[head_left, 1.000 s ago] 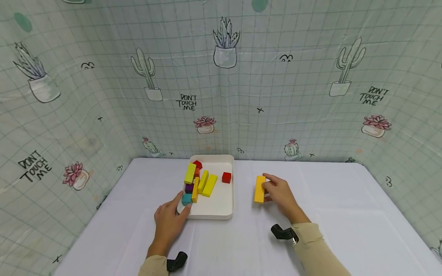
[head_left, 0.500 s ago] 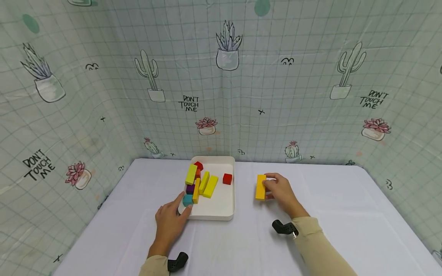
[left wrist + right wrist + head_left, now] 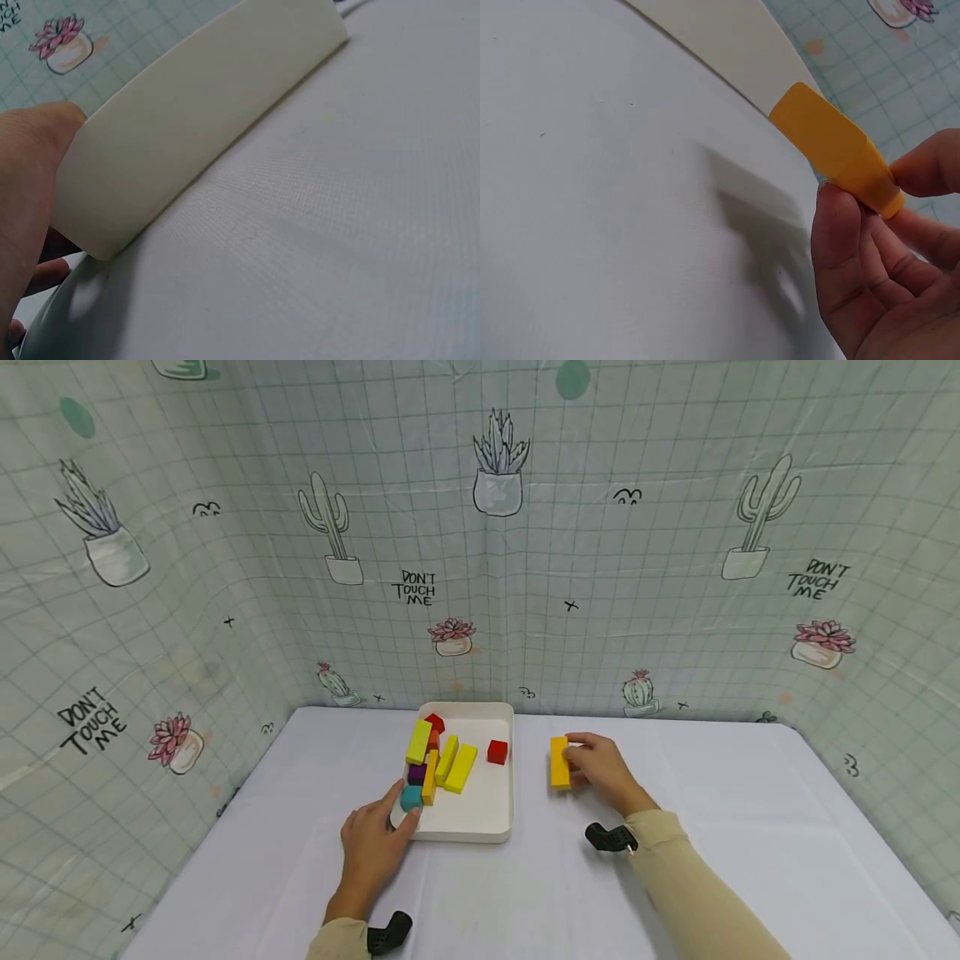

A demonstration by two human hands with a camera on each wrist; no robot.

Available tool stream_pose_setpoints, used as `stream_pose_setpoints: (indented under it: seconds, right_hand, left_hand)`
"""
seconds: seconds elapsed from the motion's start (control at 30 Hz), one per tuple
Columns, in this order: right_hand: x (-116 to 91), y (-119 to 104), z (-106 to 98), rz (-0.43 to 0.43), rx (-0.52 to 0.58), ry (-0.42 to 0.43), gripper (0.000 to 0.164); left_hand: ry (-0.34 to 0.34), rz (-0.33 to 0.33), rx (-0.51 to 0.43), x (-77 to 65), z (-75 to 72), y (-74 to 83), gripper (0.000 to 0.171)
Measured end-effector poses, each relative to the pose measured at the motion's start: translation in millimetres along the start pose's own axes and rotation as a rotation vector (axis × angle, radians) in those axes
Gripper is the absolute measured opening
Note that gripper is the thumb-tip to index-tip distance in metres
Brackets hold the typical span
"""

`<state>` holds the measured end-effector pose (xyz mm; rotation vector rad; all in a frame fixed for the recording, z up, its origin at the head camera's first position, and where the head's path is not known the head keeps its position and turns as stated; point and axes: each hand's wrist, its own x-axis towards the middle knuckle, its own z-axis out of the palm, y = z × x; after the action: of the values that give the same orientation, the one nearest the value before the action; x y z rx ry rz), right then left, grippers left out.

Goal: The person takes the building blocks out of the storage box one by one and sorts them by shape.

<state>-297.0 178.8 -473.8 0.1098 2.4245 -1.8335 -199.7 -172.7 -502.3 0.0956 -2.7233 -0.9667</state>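
In the head view, my right hand (image 3: 606, 770) pinches a long orange-yellow wooden block (image 3: 559, 763) to the right of a shallow white tray (image 3: 480, 818). The right wrist view shows that block (image 3: 825, 135) between thumb and fingers, raised over the cloth with its shadow below. My left hand (image 3: 372, 845) grips the tray's near left corner; its thumb (image 3: 52, 124) lies at the rim in the left wrist view. Along the tray's left side are a teal block (image 3: 411, 797), a purple block (image 3: 417, 774), an orange-yellow block (image 3: 429, 779) and several yellow blocks (image 3: 461, 768).
A red cube (image 3: 497, 752) sits by the tray's right wall, and another red block (image 3: 435, 722) at its far left corner. White cloth covers the table (image 3: 720, 810). Behind it hangs a grid-patterned curtain (image 3: 570, 552) with plant drawings.
My right hand has carried the orange-yellow block slightly left, nearer the tray. My left hand stays at the tray's corner. The head view has shifted a little.
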Motion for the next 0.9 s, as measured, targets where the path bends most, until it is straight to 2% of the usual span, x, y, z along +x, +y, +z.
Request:
stream_pose_setpoints:
  seconds: [0.43,0.77,0.9]
  right_hand:
    - [12.9,6.2,5.2,0.066,-0.012,-0.006,0.05]
    - [14.4,12.4,8.0,0.008,-0.094,-0.028,0.051]
    - [13.5,11.6,8.2,0.022,-0.123,-0.016,0.049]
  left_hand:
    - [-0.002,-0.004,-0.006,-0.1,0.4,1.1,0.057]
    - [0.007,0.022,-0.004,0.9,-1.7,-0.7,0.056]
    - [-0.001,0.024,-0.006,0.9,-1.2,-1.5,0.055]
